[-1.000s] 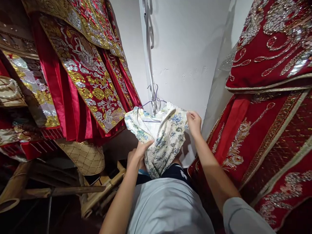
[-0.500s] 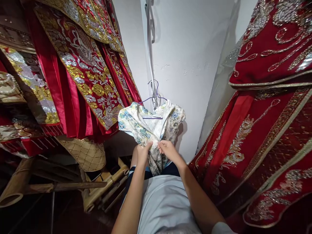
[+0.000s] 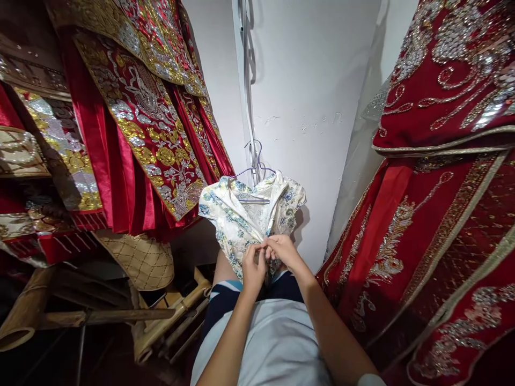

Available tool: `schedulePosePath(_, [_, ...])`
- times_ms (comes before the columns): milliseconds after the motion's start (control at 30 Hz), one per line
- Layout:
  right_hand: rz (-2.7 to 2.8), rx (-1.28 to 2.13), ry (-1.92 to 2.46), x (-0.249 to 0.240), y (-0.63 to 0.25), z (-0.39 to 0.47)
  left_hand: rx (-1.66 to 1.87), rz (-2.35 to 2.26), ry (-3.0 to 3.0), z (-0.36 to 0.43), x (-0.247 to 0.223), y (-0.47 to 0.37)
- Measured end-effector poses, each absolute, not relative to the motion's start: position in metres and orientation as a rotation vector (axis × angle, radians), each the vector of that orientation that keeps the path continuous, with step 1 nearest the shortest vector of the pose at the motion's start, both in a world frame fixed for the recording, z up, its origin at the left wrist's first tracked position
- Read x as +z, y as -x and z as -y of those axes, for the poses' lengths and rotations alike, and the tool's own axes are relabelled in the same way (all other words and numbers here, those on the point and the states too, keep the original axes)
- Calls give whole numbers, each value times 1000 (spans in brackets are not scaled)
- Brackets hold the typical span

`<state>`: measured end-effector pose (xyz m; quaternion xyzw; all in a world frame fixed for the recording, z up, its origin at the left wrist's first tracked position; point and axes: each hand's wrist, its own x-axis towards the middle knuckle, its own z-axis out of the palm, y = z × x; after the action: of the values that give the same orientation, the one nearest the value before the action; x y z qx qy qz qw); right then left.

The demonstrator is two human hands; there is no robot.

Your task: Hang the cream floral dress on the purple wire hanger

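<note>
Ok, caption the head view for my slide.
Both hands, left and right, pinch the front of a floral top on a purple hanger.

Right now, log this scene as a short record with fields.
left hand: at the floral garment's front, fingers close to the right hand's
right hand: pinching the same front
garment support: purple hanger inside its shoulders
left side: red-and-gold embroidered clothing, bamboo frame below
right side: red beaded clothing
behind: pale wall
</note>
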<state>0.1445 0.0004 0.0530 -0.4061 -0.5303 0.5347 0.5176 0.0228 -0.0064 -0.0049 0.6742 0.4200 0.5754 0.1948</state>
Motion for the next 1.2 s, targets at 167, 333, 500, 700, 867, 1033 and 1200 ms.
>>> schedulePosePath(167, [1127, 1275, 929, 97, -152, -26, 1582, -1211, -1989, 9, -11, -11])
schedulePosePath(333, [1080, 1208, 847, 157, -151, -64, 1481, -1223, -2061, 12, -14, -1])
schedulePosePath(500, [996, 1149, 809, 195, -145, -80, 1330, -1203, -2152, 8, -21, 6])
schedulePosePath(700, [1239, 1083, 762, 194, -144, -62, 1446, -1042, -2128, -20, 40, 14])
schedulePosePath(867, [1317, 989, 766, 195, -147, -56, 1799, -913, -2243, -53, 152, 7])
schedulePosePath(1033, [1383, 864, 760, 180, -149, -71, 1696, -929, -2684, -75, 200, -8])
schedulePosePath(1200, [1260, 913, 936, 120, -143, -79, 2117, -1074, -2098, -92, 221, 15])
